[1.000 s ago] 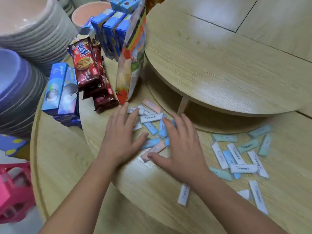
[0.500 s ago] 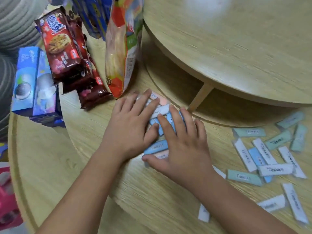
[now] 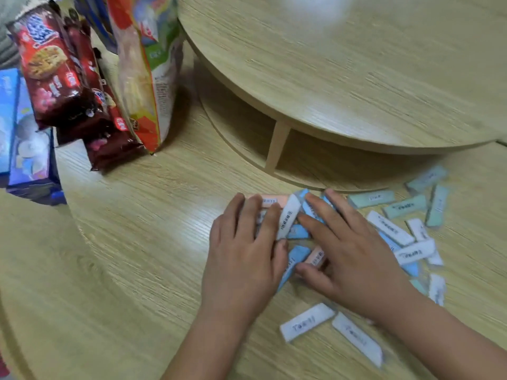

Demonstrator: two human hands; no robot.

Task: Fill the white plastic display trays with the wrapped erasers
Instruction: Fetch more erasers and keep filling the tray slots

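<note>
Wrapped erasers in blue, white, pink and green lie loose on the wooden table. My left hand and my right hand lie flat with straight fingers on a small heap of erasers, pressing it together from both sides. A second scatter of erasers lies just right of my right hand. Two white erasers sit near my wrists. No white display tray is in view.
A raised round turntable stands behind the erasers on a wooden leg. Cookie packets, a tall snack bag and blue boxes stand at the left. The table's edge curves at the lower left.
Both hands have slid the heap of erasers to the right, away from the snack bag and close to the second scatter. The hands stayed flat on the heap.
</note>
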